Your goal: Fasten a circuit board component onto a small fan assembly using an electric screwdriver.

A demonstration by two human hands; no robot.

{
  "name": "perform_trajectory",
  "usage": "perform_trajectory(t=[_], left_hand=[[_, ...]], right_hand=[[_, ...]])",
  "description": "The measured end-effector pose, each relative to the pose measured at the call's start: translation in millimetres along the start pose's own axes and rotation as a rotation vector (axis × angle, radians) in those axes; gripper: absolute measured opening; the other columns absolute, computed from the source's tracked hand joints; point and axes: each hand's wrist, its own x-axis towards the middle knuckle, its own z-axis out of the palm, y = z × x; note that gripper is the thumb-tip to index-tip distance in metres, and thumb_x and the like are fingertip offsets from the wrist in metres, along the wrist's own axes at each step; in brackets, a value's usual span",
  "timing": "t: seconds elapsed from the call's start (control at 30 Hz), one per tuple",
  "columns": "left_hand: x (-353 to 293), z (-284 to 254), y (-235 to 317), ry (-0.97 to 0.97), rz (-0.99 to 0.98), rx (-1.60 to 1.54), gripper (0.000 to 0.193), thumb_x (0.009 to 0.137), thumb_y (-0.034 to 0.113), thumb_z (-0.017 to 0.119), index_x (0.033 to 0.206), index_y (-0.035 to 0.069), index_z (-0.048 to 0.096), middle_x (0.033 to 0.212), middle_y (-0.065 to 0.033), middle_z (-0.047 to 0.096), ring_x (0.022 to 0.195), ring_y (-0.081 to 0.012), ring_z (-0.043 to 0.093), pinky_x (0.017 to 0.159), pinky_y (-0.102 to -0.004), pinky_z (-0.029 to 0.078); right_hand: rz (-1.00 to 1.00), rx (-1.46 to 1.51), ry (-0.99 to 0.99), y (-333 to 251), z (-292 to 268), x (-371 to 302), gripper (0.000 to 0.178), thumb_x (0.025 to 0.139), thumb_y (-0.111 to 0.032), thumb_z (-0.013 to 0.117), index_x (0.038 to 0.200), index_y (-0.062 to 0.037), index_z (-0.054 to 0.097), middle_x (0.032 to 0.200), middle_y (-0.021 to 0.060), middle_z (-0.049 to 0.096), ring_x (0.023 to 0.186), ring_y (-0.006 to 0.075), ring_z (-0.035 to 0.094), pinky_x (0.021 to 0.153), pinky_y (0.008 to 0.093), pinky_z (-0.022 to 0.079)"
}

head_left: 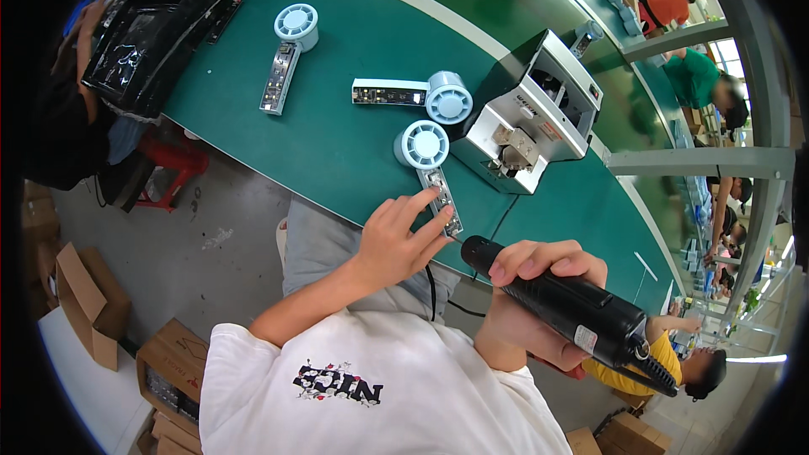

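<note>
My left hand [396, 238] rests its fingertips on the open handle of a light blue hand-held fan [428, 158] at the near edge of the green table [337, 147]. The handle's circuit board faces up. My right hand [539, 295] grips a black electric screwdriver [566, 302], its tip pointing at the lower end of that fan's handle. Two more fans of the same kind lie farther off, one [421, 94] in the middle and one [286, 49] to the left.
A grey screw-feeder machine [531, 118] stands just right of the fans. A black plastic tray [164, 17] sits at the far left of the table. Cardboard boxes [88, 303] and a red stool [173, 164] are on the floor. Other people work along the line at right.
</note>
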Motion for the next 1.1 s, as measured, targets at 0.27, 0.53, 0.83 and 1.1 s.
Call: perform_trajectory(t=[0.27,0.53,0.83,1.1], left_hand=[[2,0,0,0.012,0.021,0.002,0.039,0.079,0.025,0.075,0.114,0.009,0.067,0.124,-0.0134,0.057,0.078,-0.0242,0.059,0.063,-0.0335,0.045],[5,2,5,0.063,-0.02,0.034,0.042,0.068,0.02,0.082,0.107,0.011,0.071,0.119,-0.0105,0.061,0.076,-0.019,0.06,0.06,-0.0304,0.046],[5,1,9,0.039,-0.007,0.063,0.041,0.067,0.019,0.082,0.105,0.01,0.071,0.121,-0.0124,0.06,0.076,-0.0193,0.06,0.06,-0.0308,0.046],[5,1,8,0.036,-0.019,0.056,0.043,0.067,0.018,0.083,0.107,0.01,0.07,0.12,-0.0122,0.06,0.076,-0.0196,0.059,0.061,-0.0309,0.046]], right_hand=[[0.013,0.046,-0.076,2,0,-3,0.069,0.08,-0.059,0.07,0.105,0.0011,0.048,0.085,0.019,0.057,0.062,0.0309,0.06,0.058,0.0389,0.051],[-0.072,0.221,0.011,-12,-27,91,0.083,0.084,-0.072,0.038,0.111,0.0048,0.05,0.078,0.0195,0.056,0.052,0.0285,0.056,0.048,0.0387,0.05],[0.081,-0.14,0.309,18,-11,131,0.093,0.085,-0.085,0.014,0.094,0.0003,0.052,0.064,0.0122,0.053,0.045,0.0222,0.052,0.042,0.0302,0.043],[0.003,0.049,0.275,-2,-18,76,0.09,0.082,-0.086,0.031,0.1,-0.0009,0.053,0.072,0.0149,0.055,0.045,0.0265,0.054,0.04,0.0373,0.045]])
